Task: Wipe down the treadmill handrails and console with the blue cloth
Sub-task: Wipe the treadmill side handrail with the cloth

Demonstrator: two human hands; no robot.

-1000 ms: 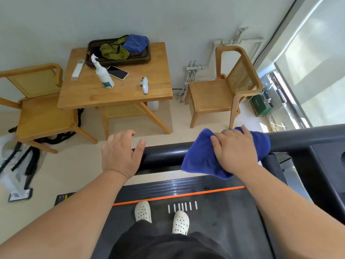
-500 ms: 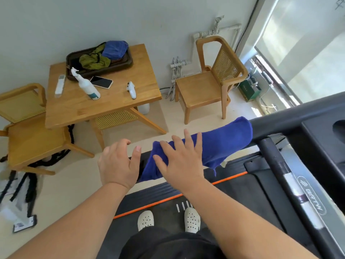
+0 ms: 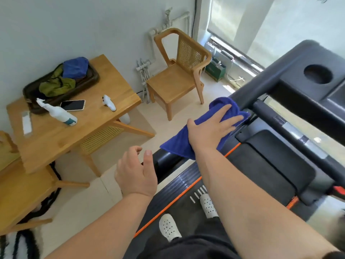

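Blue cloth (image 3: 179, 144) lies over the handrail (image 3: 165, 161), at 1 o'clock from the loose, empty left hand (image 3: 136, 176), pressed under the flat, spread right hand (image 3: 211, 131); unpinched, it may slide off.

Cloth (image 3: 177, 145): blue terry, napped, matt. Handrail (image 3: 270, 76): black, smooth, faint sheen. Table (image 3: 89, 128): pale wood, smooth satin finish. Chair (image 3: 171, 83): same wood, woven cane back. Phone (image 3: 72, 105): glossy screen. Bottle (image 3: 59, 114): white plastic.

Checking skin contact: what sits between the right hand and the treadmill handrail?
The blue cloth, pressed under the right hand onto the handrail, per the head view.
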